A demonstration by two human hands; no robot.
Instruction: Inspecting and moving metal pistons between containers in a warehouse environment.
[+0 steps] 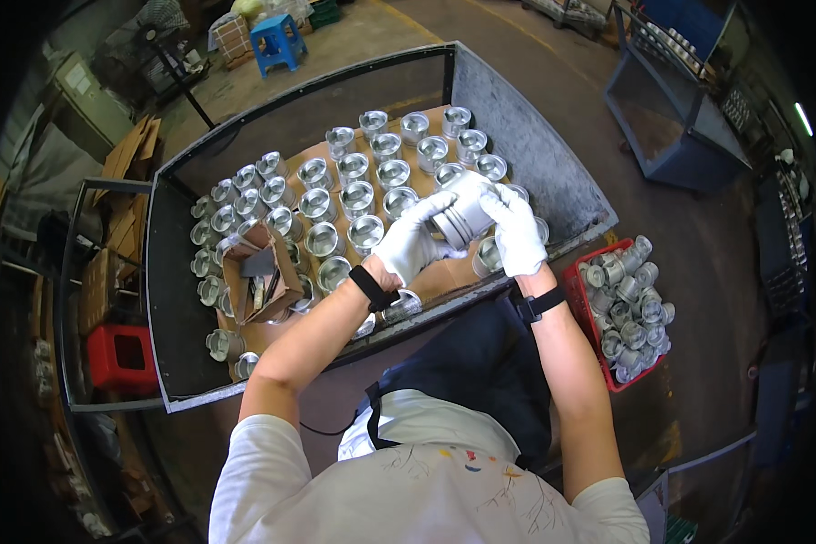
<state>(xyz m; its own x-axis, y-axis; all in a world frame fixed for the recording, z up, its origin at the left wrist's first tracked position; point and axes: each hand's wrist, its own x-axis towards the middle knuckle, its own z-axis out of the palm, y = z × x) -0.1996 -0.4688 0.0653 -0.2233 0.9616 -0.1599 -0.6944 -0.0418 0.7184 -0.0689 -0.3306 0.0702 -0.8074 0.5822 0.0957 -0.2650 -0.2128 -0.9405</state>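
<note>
Between my two white-gloved hands is a silver metal piston (462,223), tilted, with ring grooves round one end. My left hand (412,243) wraps its fingers round the grooved end. My right hand (515,227) grips the other end, its fingers over the top. Beneath them, many similar pistons (356,198) stand in rows on brown cardboard inside a large metal-framed bin (535,136). Some pistons are hidden behind my hands and forearms. An opened cardboard box (276,295) with small tools in it sits among the pistons on the left.
A red crate (587,317) heaped with pistons stands on the floor at my right. Beyond it is a grey wheeled cart (671,136). A red stool (122,359) is at the left, beside a metal frame. A blue stool (278,43) stands past the bin's far edge.
</note>
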